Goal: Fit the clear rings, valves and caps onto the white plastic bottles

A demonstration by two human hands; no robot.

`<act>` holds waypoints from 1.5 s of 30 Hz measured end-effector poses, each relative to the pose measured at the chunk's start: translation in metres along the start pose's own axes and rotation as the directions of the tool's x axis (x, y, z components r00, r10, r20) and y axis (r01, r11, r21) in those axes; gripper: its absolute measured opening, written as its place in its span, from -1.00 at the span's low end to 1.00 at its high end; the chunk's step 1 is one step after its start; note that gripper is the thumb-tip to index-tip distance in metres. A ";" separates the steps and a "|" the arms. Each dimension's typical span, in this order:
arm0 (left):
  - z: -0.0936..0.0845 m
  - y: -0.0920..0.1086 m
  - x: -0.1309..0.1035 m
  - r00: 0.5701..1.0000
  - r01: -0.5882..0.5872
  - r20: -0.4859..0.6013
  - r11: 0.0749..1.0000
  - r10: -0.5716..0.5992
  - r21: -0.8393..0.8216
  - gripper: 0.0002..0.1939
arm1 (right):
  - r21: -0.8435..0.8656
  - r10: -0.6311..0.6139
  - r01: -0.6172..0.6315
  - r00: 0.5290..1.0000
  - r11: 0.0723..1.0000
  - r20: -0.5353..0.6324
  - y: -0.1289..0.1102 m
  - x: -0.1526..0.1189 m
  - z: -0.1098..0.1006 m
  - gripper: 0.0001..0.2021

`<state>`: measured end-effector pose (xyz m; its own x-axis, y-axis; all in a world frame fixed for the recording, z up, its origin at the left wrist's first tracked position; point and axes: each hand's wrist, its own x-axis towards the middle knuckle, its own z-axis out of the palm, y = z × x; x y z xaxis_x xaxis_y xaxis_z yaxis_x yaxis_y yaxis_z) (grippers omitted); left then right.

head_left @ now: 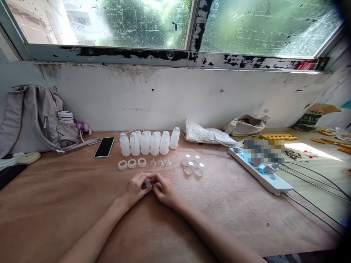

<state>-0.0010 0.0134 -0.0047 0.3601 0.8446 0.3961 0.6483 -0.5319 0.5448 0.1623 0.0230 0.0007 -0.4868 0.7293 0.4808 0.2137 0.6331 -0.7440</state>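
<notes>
The small plastic piece (pixel 148 183) sits between the left hand (pixel 136 187) and right hand (pixel 164 189), held in both hands' narrowed fingers, its long axis unclear.

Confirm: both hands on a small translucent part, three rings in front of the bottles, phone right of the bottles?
No: the head view shows the phone left of the bottles. Rest stands: left hand and right hand on the small translucent part, three rings in front.
</notes>
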 end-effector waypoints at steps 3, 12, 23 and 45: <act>-0.001 0.003 0.000 0.999 0.023 -0.030 0.999 -0.024 -0.025 -0.67 | 0.140 0.089 -0.081 0.995 0.987 -0.053 0.003 0.002 0.000 -0.82; -0.002 0.012 0.000 0.991 0.015 -0.131 1.000 -0.016 -0.011 -0.71 | 0.180 0.263 -0.234 0.952 0.955 -0.158 0.004 0.007 -0.005 -0.90; -0.011 0.021 0.002 0.989 0.030 -0.146 0.990 -0.009 0.138 -0.61 | 0.591 0.437 -0.390 0.897 0.706 0.070 0.006 0.009 -0.003 -0.71; 0.000 0.032 0.003 0.944 0.277 -0.142 0.949 -0.297 -0.149 -0.79 | 0.156 0.297 -0.286 0.954 0.945 -0.047 0.000 0.004 -0.003 -0.86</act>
<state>0.0205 -0.0014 0.0143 0.0521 0.9471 0.3167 0.6154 -0.2803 0.7367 0.1632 0.0269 0.0040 -0.3609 0.8957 0.2597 0.2092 0.3491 -0.9134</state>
